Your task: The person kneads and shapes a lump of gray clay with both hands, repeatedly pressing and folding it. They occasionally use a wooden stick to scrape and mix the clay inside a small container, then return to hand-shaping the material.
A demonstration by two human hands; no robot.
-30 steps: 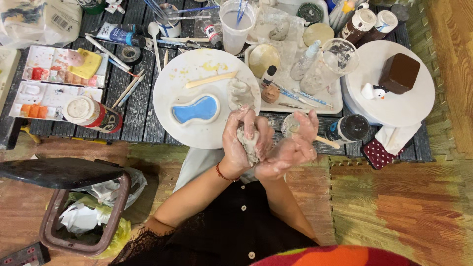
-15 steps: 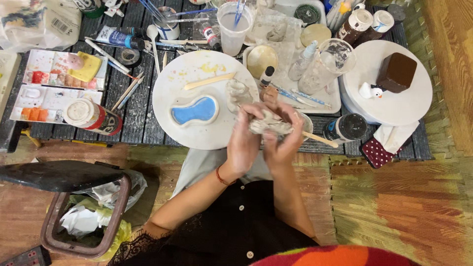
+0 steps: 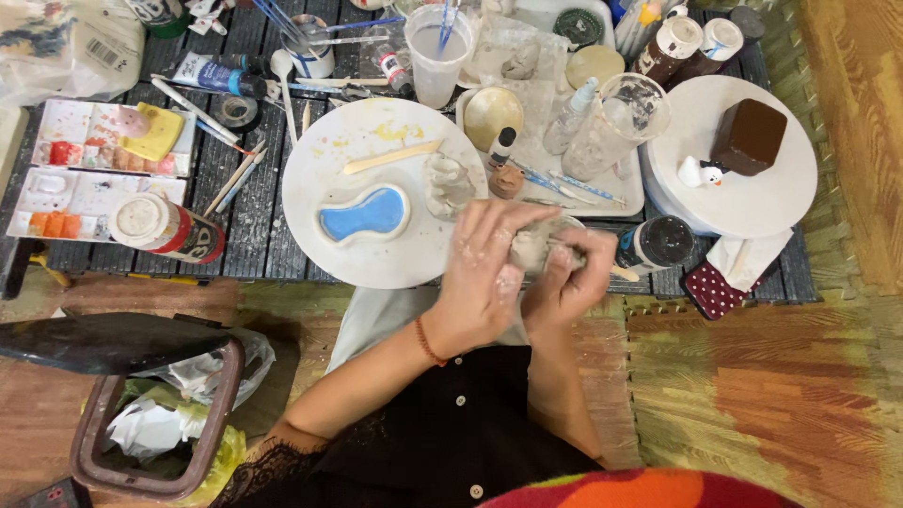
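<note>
Grey lump of wet clay (image 3: 533, 246) sits squeezed btwn both hands, left hand (image 3: 487, 268) cupped over it, right hand (image 3: 567, 277) gripping from the other side, at the table's near edge; vs 0.5 s ago hands are lower. Beyond: 1 round white work board (image 3: 329, 169) w/ 1 blue kidney-shaped clay dish (image 3: 364, 213), 2 paint palettes (image 3: 80, 174), 1 brown cube (image 3: 749, 136). Dark slatted wooden table (image 3: 249, 235) on woven mat floor (image 3: 790, 376).

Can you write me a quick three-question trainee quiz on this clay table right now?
1. True or false: both hands grip the grey clay lump.
2. The blue kidney-shaped piece lies on: A) the round white board B) the paint palette C) the bin.
3. What sits beside the brown block on the white turntable?

Key: 1 true. 2 A. 3 a small white figurine.
</note>
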